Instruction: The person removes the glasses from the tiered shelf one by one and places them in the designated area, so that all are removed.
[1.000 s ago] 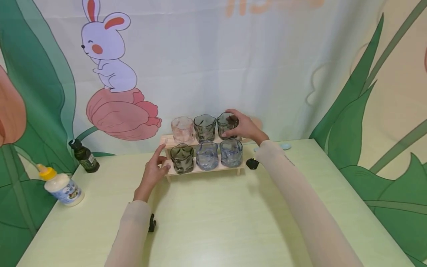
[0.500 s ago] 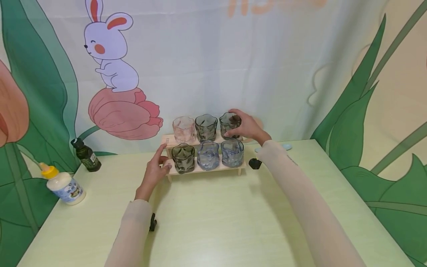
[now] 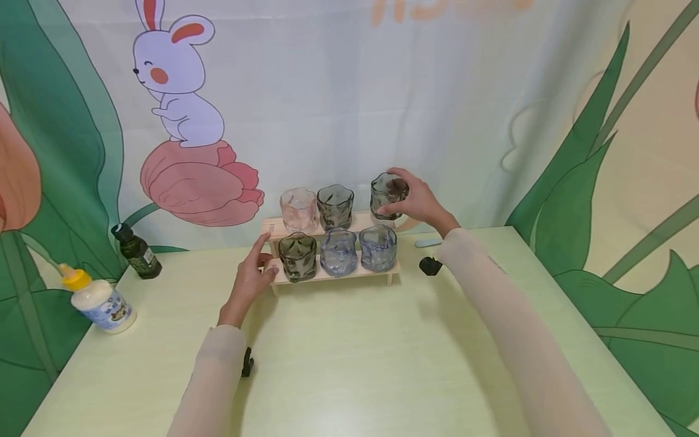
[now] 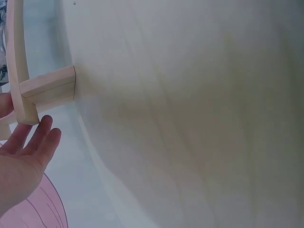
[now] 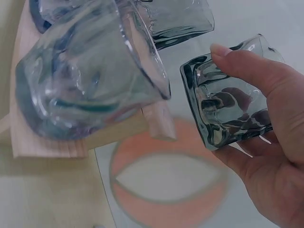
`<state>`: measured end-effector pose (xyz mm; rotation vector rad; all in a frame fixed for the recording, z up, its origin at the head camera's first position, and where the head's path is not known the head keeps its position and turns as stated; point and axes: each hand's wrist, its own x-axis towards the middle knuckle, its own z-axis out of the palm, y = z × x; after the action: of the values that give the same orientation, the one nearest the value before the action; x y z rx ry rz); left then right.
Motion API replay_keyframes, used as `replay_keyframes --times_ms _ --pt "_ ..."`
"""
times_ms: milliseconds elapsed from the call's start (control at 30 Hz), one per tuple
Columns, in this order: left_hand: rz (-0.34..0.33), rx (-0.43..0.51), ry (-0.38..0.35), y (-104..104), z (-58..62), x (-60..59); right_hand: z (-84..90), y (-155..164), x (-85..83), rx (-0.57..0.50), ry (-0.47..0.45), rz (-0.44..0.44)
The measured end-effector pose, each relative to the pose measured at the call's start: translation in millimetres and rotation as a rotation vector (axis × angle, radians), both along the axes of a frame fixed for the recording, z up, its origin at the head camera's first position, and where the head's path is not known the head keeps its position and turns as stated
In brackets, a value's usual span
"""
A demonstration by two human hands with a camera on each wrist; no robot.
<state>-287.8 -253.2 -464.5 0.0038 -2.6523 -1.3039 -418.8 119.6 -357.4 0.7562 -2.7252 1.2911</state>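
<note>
- A right hand point(image 3: 417, 200) curls round a smoky grey tumbler point(image 3: 388, 195), thumb on the near wall and fingers behind, holding it clear above the right end of the upper step of a wooden rack point(image 3: 333, 274).
- The tumbler, thick and wavy-walled, looks like glass: probably weighty for its size, rigid, smooth enough to slip and liable to chip against its neighbours; a grip round the ridged waist seems the surest hold.
- The left hand point(image 3: 250, 280) lies with relaxed fingers at the rack's left end, holding nothing, fingertips touching the wood.
- Five more tumblers stand on the rack; a dark bottle point(image 3: 135, 251) and a yellow-capped bottle point(image 3: 97, 300) stand at the bench's point(image 3: 349, 364) far left.
- The right wrist view shows the thumb point(image 5: 247, 66) flat on the tumbler point(image 5: 228, 102) and its empty interior, which the head view leaves small; the left wrist view shows the rack's foot point(image 4: 47, 88) just beside the left hand's fingers point(image 4: 35, 137).
</note>
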Motion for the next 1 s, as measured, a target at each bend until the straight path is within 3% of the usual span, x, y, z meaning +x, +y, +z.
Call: replay_keyframes --times_ms 167,700,1000 --pt "-0.009 0.002 -0.006 0.5 0.1 -0.4 -0.4 10.6 12.4 0.022 0.013 -0.029" --pt "-0.012 -0.006 0.007 -2.9 -2.0 -0.2 -3.6 46.0 58.1 -0.065 0.041 -0.017" --pt "-0.018 -0.007 0.012 -1.2 -1.2 -0.3 -27.6 75.8 83.7 -0.078 -0.011 -0.035"
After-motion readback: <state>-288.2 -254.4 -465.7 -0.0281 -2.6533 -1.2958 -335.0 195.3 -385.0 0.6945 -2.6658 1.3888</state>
